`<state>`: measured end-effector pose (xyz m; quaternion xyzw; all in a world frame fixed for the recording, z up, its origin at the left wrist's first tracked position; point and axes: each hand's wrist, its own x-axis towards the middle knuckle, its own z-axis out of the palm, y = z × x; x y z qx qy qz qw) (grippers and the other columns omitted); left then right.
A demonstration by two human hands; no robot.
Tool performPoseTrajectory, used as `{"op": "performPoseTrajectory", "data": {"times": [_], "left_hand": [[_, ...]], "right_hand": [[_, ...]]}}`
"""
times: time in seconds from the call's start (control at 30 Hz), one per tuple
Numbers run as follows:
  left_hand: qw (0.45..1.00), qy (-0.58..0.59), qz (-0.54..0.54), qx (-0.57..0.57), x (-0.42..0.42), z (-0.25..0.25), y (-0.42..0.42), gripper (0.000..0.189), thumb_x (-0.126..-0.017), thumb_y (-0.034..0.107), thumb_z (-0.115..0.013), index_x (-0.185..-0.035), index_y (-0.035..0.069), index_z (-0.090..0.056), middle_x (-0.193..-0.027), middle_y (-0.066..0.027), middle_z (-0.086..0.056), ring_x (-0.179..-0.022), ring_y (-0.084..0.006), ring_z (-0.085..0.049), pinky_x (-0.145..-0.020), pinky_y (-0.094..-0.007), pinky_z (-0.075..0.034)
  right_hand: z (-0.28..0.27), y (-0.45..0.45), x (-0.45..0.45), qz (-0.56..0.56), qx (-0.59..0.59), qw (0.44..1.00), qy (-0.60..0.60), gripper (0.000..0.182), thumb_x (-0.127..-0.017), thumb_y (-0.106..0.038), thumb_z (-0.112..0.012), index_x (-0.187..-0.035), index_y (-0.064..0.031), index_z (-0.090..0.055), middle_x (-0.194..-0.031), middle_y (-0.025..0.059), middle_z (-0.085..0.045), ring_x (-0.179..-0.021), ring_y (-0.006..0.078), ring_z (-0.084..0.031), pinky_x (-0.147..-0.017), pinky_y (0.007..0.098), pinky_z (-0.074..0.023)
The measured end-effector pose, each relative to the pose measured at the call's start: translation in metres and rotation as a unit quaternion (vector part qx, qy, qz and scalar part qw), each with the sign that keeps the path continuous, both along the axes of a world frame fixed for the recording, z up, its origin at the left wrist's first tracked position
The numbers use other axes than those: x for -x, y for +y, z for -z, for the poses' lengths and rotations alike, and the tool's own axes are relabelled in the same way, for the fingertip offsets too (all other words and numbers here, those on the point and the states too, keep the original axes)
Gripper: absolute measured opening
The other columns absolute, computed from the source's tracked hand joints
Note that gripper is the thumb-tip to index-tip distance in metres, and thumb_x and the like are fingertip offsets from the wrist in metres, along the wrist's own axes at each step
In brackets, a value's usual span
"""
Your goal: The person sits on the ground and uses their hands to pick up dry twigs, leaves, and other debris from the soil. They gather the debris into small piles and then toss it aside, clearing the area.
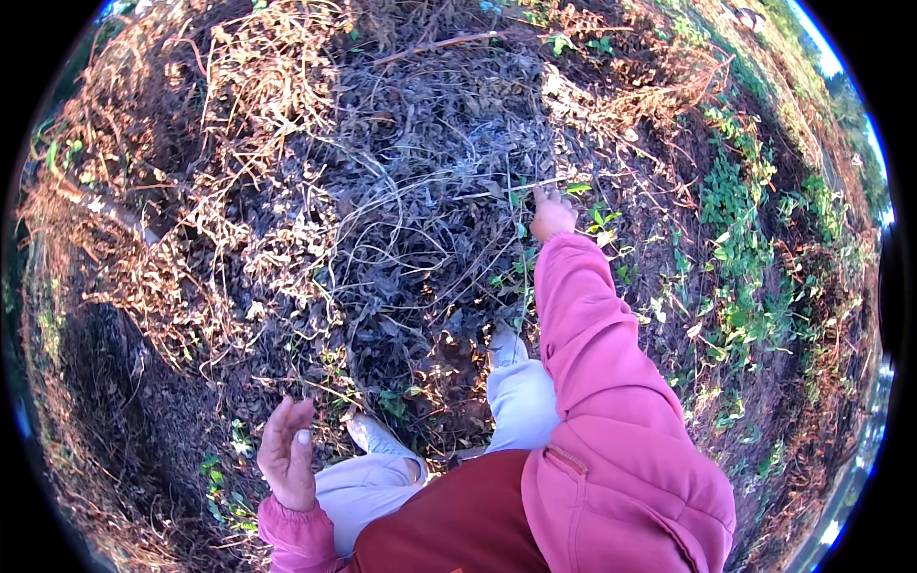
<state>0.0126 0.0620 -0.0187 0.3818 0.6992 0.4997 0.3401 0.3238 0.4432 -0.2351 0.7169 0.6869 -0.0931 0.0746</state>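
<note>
My left hand [288,453] is raised beside my left knee, palm turned inward. Its fingers are loosely bent, the thumb stands apart, and nothing is in it. My right arm stretches forward in a pink sleeve, and my right hand [553,215] is low over the dry plant litter. A thin pale stem [494,190] runs up to its fingertips; whether the fingers grip it is unclear. Small green leaves [603,218] grow just right of that hand. Before me spreads a heap of withered leaves and stalks [423,136], with long pale vines [387,193] looping across it.
My feet in pale shoes [374,435] stand at the heap's near edge. Green creeping plants [741,265] line the right side. A thicker stick [437,47] lies at the far side, and a pale pole-like piece [118,213] pokes from the litter at left.
</note>
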Motion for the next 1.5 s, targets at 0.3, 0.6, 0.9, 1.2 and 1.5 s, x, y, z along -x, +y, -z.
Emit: {"op": "performPoseTrajectory", "data": {"times": [0.3,0.6,0.9,1.2,1.5], "left_hand": [[0.992,-0.047,-0.028,0.114,0.013,0.032,0.030,0.035,-0.089,0.008,-0.050,-0.123,-0.001,-0.046,-0.104,-0.0139,-0.061,-0.090,-0.0172,-0.060,-0.080,-0.0297,-0.049],[0.987,-0.032,0.005,0.159,0.014,0.044,0.045,0.035,-0.089,0.011,-0.053,-0.121,-0.002,-0.048,-0.100,-0.0136,-0.062,-0.083,-0.0165,-0.061,-0.077,-0.0288,-0.050],[0.988,-0.031,0.035,0.148,0.006,0.034,0.033,0.034,-0.089,0.012,-0.054,-0.120,-0.001,-0.050,-0.099,-0.0128,-0.063,-0.082,-0.0163,-0.062,-0.076,-0.0280,-0.049],[0.989,-0.043,0.030,0.139,0.013,0.033,0.011,0.033,-0.089,0.012,-0.055,-0.119,-0.001,-0.050,-0.100,-0.0132,-0.063,-0.086,-0.0178,-0.062,-0.078,-0.0284,-0.049],[0.983,-0.069,0.042,0.165,0.015,0.035,0.018,0.032,-0.088,0.006,-0.053,-0.119,-0.003,-0.050,-0.100,-0.0134,-0.062,-0.088,-0.0171,-0.061,-0.079,-0.0278,-0.049]], "right_hand": [[0.085,0.032,0.030,-0.199,-0.094,0.972,-0.086,0.045,-0.090,-0.015,-0.038,-0.134,-0.0212,-0.039,-0.143,0.0137,-0.030,-0.133,0.0354,-0.024,-0.105,0.0580,-0.0150],[0.058,0.039,0.029,-0.230,0.132,0.961,0.084,0.040,-0.079,-0.037,-0.059,-0.106,-0.0089,-0.051,-0.097,0.0132,-0.063,-0.095,0.0308,-0.059,-0.100,0.0497,-0.0273],[0.049,-0.061,0.005,-0.147,0.060,0.973,0.167,0.036,-0.085,-0.045,-0.052,-0.086,-0.0091,-0.051,-0.066,0.0146,-0.061,-0.065,0.0357,-0.060,-0.060,0.0452,-0.0460],[0.030,-0.130,-0.004,-0.102,-0.015,0.949,0.298,0.072,-0.077,-0.043,-0.064,-0.135,-0.0162,-0.030,-0.085,0.0169,-0.062,-0.076,0.0346,-0.061,-0.068,0.0413,-0.0482],[0.038,-0.094,-0.026,-0.239,-0.048,0.955,0.169,0.085,-0.067,-0.031,-0.074,-0.138,-0.0161,-0.030,-0.125,0.0154,-0.045,-0.117,0.0343,-0.041,-0.101,0.0438,-0.0312]]}}
